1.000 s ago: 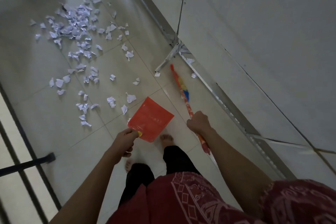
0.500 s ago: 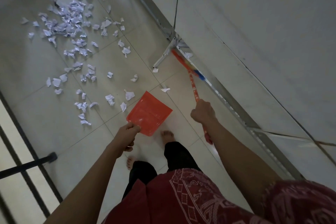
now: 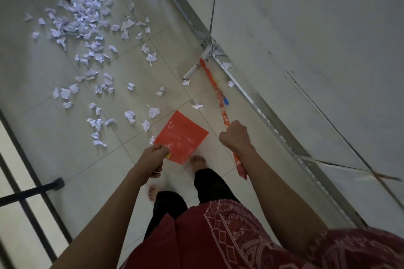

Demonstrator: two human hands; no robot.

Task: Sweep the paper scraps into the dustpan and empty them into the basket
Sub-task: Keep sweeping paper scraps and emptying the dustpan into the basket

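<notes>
Down at floor level, the red dustpan (image 3: 183, 135) sits just ahead of the person's bare feet (image 3: 197, 160), its open mouth pointing to the far side. The left hand (image 3: 153, 157) grips its handle from the near left, fingers curled round a yellow bit at the pan's corner. Inside the pan only plain red plastic shows; whether its lip touches the tiled floor (image 3: 122, 155) I cannot tell.

The right hand (image 3: 235, 137) makes a closed fist round the broom (image 3: 215, 88), a long red patterned stick with a blue patch partway along. The stick slants from near the right forearm out to the far side, its far tip close to a metal bracket (image 3: 196, 67) at the foot of the grey wall (image 3: 306, 50). The sweeping end is too blurred to make out.

Paper scraps (image 3: 87, 24) lie thickest at the far left and thin out in a loose trail towards the pan. A few rest just beside the pan's left edge, one lies between pan and broom, and some sit by the metal rail (image 3: 262, 111) along the wall. All of them are on the floor.
</notes>
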